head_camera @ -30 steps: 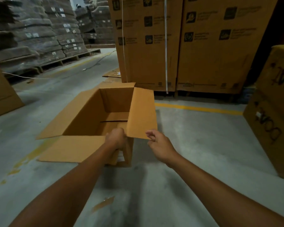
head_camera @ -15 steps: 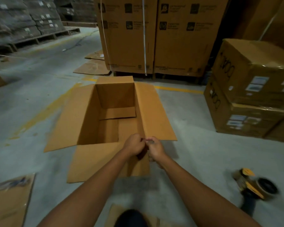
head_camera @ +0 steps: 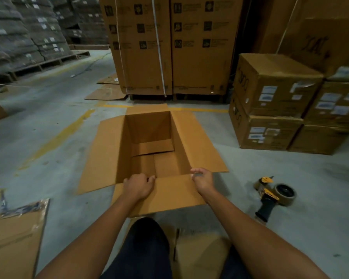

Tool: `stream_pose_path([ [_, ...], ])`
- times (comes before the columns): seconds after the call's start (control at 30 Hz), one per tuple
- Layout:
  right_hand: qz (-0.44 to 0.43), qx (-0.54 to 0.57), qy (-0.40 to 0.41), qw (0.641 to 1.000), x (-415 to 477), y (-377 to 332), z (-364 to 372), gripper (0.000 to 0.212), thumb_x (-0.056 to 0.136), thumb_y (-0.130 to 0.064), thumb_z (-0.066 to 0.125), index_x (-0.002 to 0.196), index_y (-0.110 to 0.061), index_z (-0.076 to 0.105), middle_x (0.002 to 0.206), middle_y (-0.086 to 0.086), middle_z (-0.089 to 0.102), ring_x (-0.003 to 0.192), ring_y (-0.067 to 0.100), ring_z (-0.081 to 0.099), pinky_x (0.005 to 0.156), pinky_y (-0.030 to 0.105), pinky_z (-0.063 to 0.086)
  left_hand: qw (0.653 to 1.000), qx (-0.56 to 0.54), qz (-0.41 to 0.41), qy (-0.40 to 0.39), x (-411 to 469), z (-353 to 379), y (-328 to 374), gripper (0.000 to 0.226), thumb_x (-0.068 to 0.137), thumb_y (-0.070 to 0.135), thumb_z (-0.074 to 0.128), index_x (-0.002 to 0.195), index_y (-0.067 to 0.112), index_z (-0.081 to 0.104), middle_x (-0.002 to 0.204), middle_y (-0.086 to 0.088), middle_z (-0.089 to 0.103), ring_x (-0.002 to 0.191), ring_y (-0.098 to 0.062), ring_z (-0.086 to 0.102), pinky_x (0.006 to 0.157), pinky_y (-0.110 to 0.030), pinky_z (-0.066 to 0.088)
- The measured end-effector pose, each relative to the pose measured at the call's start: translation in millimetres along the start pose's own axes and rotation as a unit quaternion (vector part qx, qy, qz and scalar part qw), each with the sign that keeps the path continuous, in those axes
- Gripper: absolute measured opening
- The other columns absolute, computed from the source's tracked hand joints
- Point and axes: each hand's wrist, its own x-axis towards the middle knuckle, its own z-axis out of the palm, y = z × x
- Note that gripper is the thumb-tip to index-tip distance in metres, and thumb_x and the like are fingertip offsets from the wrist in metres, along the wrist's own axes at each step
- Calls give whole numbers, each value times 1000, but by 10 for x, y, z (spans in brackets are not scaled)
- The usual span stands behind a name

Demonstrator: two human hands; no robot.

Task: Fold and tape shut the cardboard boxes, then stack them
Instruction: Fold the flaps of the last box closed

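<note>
**Open box on the floor, both hands at its near flap**

The box (head_camera: 149, 146) sits upright on the concrete floor (head_camera: 48, 121), straight ahead of the person, with all four top flaps spread outward. Its bottom flaps show inside, folded flat. The near flap (head_camera: 165, 194) slopes down toward the person.

The left hand (head_camera: 138, 185) lies on the left end of that flap, fingers curled over the fold line at the box's rim, gripping the cardboard. The right hand (head_camera: 203, 179) is at the flap's right corner, where it meets the right flap (head_camera: 199, 146); its fingers are curled narrow, but whether they pinch the cardboard cannot be told.

A tape gun (head_camera: 272, 196) lies on the floor to the right of the box, apart from it. Flat cardboard (head_camera: 12, 242) lies at near left. Taped, labelled boxes (head_camera: 274, 101) are stacked two high at right, beyond the tape gun. Tall strapped cartons (head_camera: 169, 45) stand on a pallet behind the box, past a yellow line (head_camera: 199, 110). A dark trouser knee (head_camera: 147, 244) shows at the bottom.
</note>
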Motion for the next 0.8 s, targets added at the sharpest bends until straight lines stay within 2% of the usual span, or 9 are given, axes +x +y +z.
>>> stream_pose_path([
  [0.1, -19, -13, 15, 1000, -11, 46, -330, 19, 89, 10, 61, 102, 4, 73, 104, 10, 63, 89, 15, 57, 64, 5, 42, 998, -44, 12, -40, -52, -46, 86, 46, 102, 52, 36, 98, 18, 67, 94, -2, 62, 92, -24, 58, 89, -41, 44],
  [0.23, 30, -15, 23, 999, 105, 28, -902, 19, 89, 6, 64, 104, 0, 74, 115, 12, 66, 107, 23, 58, 82, 21, 44, 975, -184, 78, -101, -63, -74, 205, 27, 101, 34, 52, 101, 19, 75, 106, -1, 70, 98, -18, 62, 89, -33, 50],
  [0.37, 120, -35, -9, 992, 139, -104, -1488, 24, 93, -7, 65, 116, -8, 74, 107, 5, 65, 86, 18, 58, 65, 21, 47, 941, -280, 148, -116, -176, -54, 535, 20, 98, 20, 59, 98, 24, 79, 104, 8, 72, 99, -7, 62, 86, -25, 46],
  [0.47, 221, 75, -41, 972, -22, -219, -1772, 20, 97, -8, 55, 108, -9, 71, 91, 5, 63, 70, 18, 56, 45, 21, 48, 917, -361, 144, -94, -276, 35, 765, 25, 98, 13, 57, 89, 19, 79, 96, 5, 75, 95, -11, 66, 80, -22, 48],
  [0.53, 243, 145, -40, 958, -76, -237, -1852, 25, 98, -5, 48, 112, -6, 68, 87, 6, 59, 64, 18, 55, 44, 22, 50, 872, -473, 100, -84, -314, 43, 855, 27, 100, 10, 52, 88, 9, 76, 89, -4, 77, 98, -28, 70, 81, -30, 51],
  [0.6, 247, 246, 9, 937, -62, -247, -1847, 31, 97, 0, 43, 122, 0, 61, 85, 9, 54, 52, 19, 57, 59, 30, 57, 799, -593, 36, -90, -317, 6, 867, 30, 103, 18, 48, 95, 1, 72, 89, -13, 76, 99, -37, 70, 84, -37, 53],
  [0.67, 244, 372, 68, 893, -33, -299, -1739, 25, 99, 3, 35, 120, 1, 50, 110, 20, 56, 79, 34, 66, 77, 42, 58, 722, -684, -7, -101, -319, -56, 828, 42, 105, 32, 44, 100, 0, 71, 96, -18, 75, 96, -35, 69, 87, -42, 53],
  [0.73, 228, 427, 120, 867, -20, -430, -1577, 24, 101, 4, 32, 121, 1, 45, 132, 24, 47, 112, 44, 56, 79, 48, 57, 653, -753, -22, -81, -325, -87, 803, 48, 104, 40, 40, 90, 10, 75, 88, -13, 74, 90, -29, 67, 81, -39, 52],
  [0.8, 201, 420, 167, 869, -5, -506, -1390, 30, 100, 4, 40, 130, -1, 46, 128, 20, 48, 106, 41, 57, 80, 48, 59, 638, -769, -12, -48, -310, -78, 784, 54, 104, 51, 35, 94, 16, 74, 91, -10, 75, 94, -27, 67, 82, -39, 52],
])
